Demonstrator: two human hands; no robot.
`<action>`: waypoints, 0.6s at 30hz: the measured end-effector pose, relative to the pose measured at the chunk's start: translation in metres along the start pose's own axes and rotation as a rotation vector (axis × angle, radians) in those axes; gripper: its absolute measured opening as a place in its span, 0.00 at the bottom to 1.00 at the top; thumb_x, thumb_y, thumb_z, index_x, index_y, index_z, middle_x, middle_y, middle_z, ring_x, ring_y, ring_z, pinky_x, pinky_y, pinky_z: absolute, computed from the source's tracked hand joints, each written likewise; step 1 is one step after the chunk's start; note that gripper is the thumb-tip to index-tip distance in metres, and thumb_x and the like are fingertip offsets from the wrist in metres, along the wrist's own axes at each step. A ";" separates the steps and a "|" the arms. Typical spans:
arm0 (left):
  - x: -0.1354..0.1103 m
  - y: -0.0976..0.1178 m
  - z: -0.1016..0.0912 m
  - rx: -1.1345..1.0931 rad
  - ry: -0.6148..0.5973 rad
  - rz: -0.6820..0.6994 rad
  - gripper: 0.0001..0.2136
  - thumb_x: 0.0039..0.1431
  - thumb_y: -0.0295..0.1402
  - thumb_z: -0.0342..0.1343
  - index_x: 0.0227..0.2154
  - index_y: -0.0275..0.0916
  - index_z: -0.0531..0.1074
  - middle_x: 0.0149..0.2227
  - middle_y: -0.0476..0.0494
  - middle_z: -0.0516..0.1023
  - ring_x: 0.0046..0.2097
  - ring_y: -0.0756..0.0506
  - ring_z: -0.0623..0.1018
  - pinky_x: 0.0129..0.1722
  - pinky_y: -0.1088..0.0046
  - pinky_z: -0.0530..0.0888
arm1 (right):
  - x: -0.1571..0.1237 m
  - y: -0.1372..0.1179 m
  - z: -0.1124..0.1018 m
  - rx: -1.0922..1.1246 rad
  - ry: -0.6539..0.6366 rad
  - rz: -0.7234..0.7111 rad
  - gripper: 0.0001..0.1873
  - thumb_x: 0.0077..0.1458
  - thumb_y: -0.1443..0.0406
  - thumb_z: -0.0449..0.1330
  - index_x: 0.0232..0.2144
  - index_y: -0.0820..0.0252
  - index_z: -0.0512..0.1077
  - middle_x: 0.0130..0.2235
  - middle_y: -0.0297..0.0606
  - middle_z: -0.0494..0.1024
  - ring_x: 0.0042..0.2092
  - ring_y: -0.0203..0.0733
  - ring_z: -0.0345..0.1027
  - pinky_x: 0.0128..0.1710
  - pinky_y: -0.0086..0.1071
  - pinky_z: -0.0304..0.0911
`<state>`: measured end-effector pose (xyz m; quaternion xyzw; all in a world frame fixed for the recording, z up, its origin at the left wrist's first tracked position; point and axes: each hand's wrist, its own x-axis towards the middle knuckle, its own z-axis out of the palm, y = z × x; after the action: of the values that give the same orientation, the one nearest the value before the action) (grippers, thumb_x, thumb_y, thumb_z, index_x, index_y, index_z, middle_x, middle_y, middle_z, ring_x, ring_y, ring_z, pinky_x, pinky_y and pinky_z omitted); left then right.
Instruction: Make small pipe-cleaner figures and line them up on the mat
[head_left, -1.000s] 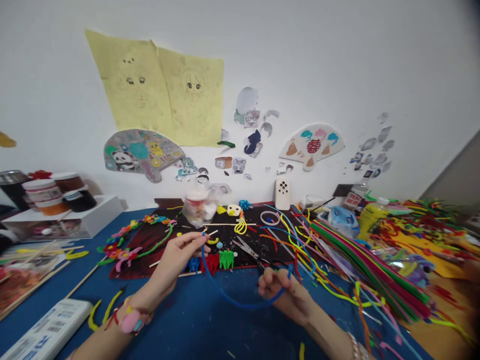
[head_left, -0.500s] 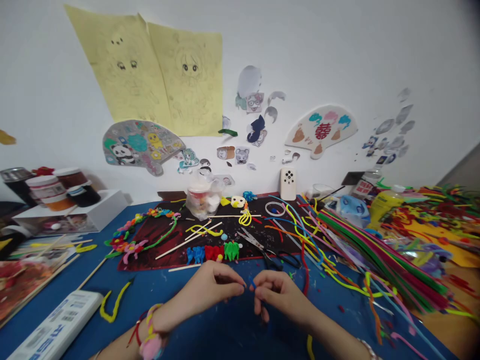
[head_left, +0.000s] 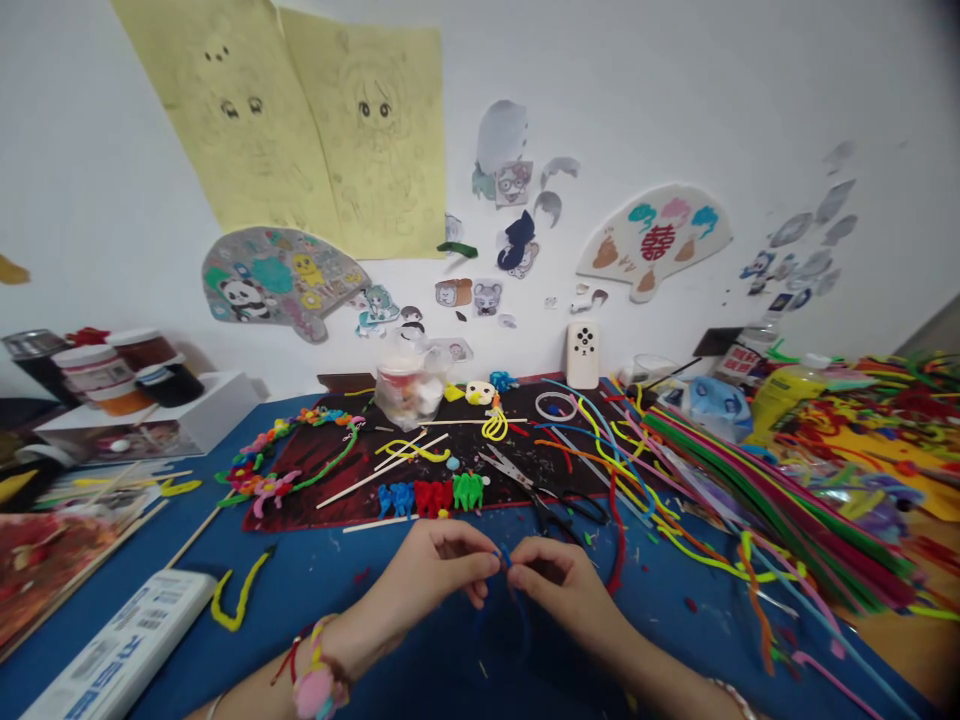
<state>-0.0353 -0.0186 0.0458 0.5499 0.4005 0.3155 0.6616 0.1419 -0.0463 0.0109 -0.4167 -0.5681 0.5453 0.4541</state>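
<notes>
My left hand (head_left: 439, 568) and my right hand (head_left: 559, 585) meet over the blue table (head_left: 360, 600), fingertips almost touching. Both pinch a blue pipe cleaner (head_left: 504, 556), whose two ends are brought together between them; its loop hangs down below the hands and blends into the table's blue. A pink fuzzy bracelet (head_left: 319, 685) sits on my left wrist. Just beyond the hands lie black-handled scissors (head_left: 551, 505) and a row of small blue, red and green pipe-cleaner figures (head_left: 431, 495) on a dark mat (head_left: 315, 490).
A big sheaf of coloured pipe cleaners (head_left: 750, 490) covers the right side. A pipe-cleaner flower garland (head_left: 289, 465), wooden sticks and a plastic cup (head_left: 409, 385) lie on the mat. Paint jars (head_left: 124, 370) stand on a white shelf at left; a white box (head_left: 124, 645) lies near left.
A second ago my hands were apart, holding the blue pipe cleaner in a wide arc. They have come together and nearer to me, with its ends joined. The view has tilted slightly downward.
</notes>
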 end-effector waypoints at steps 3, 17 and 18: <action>0.000 -0.004 0.002 -0.032 0.005 0.012 0.08 0.45 0.34 0.61 0.27 0.35 0.73 0.18 0.48 0.74 0.20 0.52 0.72 0.22 0.77 0.70 | -0.002 0.006 0.004 0.043 -0.005 0.030 0.11 0.47 0.58 0.62 0.25 0.61 0.71 0.22 0.30 0.71 0.24 0.32 0.62 0.26 0.27 0.58; 0.002 -0.010 0.006 -0.044 -0.007 0.009 0.08 0.47 0.34 0.59 0.26 0.33 0.70 0.18 0.49 0.72 0.19 0.51 0.72 0.21 0.77 0.70 | -0.004 0.009 0.012 0.128 -0.061 0.125 0.14 0.47 0.56 0.61 0.27 0.64 0.70 0.22 0.34 0.74 0.21 0.33 0.66 0.23 0.27 0.60; 0.002 -0.009 0.006 -0.044 0.010 0.004 0.08 0.47 0.34 0.59 0.26 0.33 0.70 0.18 0.49 0.72 0.19 0.51 0.72 0.21 0.77 0.70 | -0.004 0.009 0.011 0.104 -0.047 0.107 0.14 0.48 0.57 0.60 0.30 0.63 0.70 0.23 0.33 0.73 0.22 0.33 0.66 0.23 0.27 0.61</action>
<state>-0.0293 -0.0216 0.0370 0.5344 0.3956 0.3285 0.6708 0.1317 -0.0522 0.0020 -0.4095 -0.5265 0.6071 0.4319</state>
